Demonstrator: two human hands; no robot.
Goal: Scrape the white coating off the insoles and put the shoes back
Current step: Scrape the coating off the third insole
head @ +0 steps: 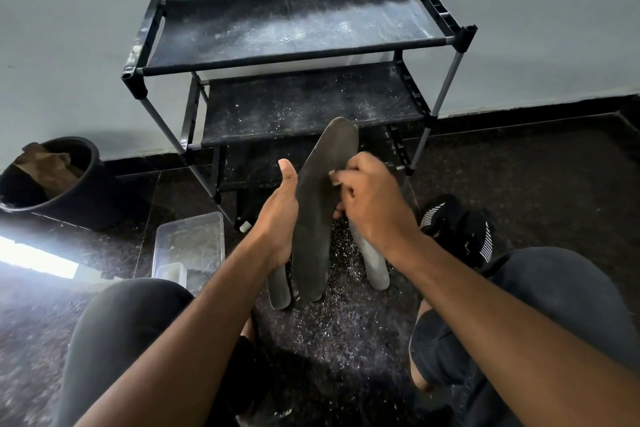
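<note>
Gripped upright in the left hand point(277, 218), one insole point(320, 211) is scraped by the clenched right hand point(372, 204); two insoles point(375, 262) and the shoes point(457, 229) wait on the floor, rack point(294, 28) unfilled.

Left hand point(278, 215) gripping upright insole point(318, 204), right hand point(370, 204) scraping it, shoe rack point(294, 35) behind

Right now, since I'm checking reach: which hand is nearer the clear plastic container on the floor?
Left. The left hand grips the insole just up and right of the container; the right hand is beyond the insole.
</note>
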